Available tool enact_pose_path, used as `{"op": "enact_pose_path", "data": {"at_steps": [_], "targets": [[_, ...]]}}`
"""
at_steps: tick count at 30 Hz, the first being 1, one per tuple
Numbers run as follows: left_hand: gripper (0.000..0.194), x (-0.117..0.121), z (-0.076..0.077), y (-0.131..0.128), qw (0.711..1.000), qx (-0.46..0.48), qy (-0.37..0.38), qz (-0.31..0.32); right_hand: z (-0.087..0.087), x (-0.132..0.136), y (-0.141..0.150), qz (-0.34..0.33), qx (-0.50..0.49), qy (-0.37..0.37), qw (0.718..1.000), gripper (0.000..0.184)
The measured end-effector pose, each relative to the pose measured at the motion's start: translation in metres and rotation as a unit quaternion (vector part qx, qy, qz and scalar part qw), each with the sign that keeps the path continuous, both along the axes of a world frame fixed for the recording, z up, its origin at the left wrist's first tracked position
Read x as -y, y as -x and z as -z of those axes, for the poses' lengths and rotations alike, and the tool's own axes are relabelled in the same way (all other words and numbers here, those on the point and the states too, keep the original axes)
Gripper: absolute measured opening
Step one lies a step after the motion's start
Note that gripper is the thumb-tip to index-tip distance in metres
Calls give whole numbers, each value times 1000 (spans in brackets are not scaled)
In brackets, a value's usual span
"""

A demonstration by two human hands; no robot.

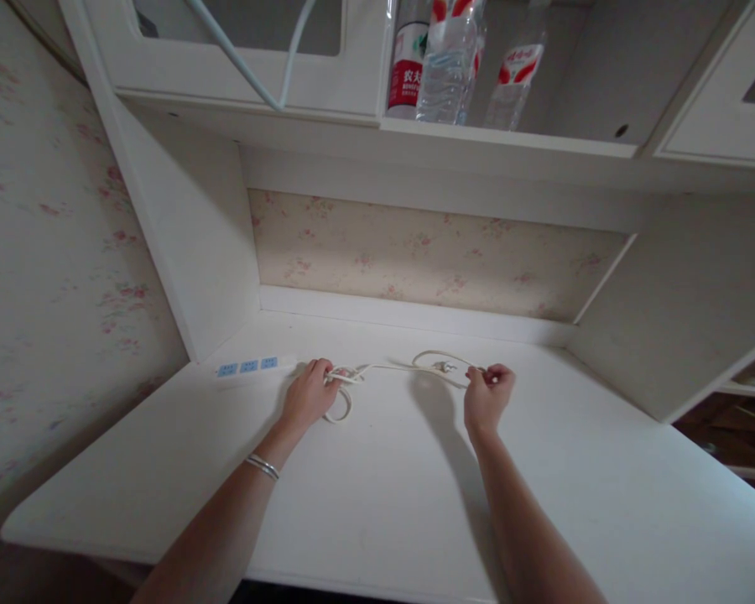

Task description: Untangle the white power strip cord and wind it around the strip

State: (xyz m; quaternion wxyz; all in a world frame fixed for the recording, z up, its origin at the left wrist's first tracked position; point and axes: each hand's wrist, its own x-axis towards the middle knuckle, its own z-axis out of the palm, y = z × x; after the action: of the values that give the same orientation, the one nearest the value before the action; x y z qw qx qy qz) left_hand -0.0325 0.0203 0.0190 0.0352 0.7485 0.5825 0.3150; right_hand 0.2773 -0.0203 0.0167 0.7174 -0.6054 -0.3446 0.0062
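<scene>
A white power strip (249, 368) with three blue socket panels lies on the desk at the left. Beside its right end, my left hand (312, 391) is closed on a looped, tangled part of the white power cord (390, 367). A small loop of cord hangs down at that hand's right. The cord runs across to my right hand (487, 396), whose fingers are pinched on it, raised a little above the desk. Between the hands, nearer the right one, the plug (444, 367) shows its metal prongs behind the cord.
The white desk (371, 503) has side panels left and right. An overhead shelf (509, 143) holds several plastic bottles (450, 75). A pale cable (281, 92) hangs before the left cabinet door. Floral wallpaper (365, 252) covers the wall.
</scene>
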Motion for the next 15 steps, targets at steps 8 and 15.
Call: {"op": "enact_pose_path", "data": {"at_steps": [8,15], "targets": [[16,7,-5,-1,1000,6,19,-14,9,14,85,-308,269,121,905,27],[18,13,-5,-7,999,-30,-15,-6,18,19,114,-364,370,166,838,35]]}}
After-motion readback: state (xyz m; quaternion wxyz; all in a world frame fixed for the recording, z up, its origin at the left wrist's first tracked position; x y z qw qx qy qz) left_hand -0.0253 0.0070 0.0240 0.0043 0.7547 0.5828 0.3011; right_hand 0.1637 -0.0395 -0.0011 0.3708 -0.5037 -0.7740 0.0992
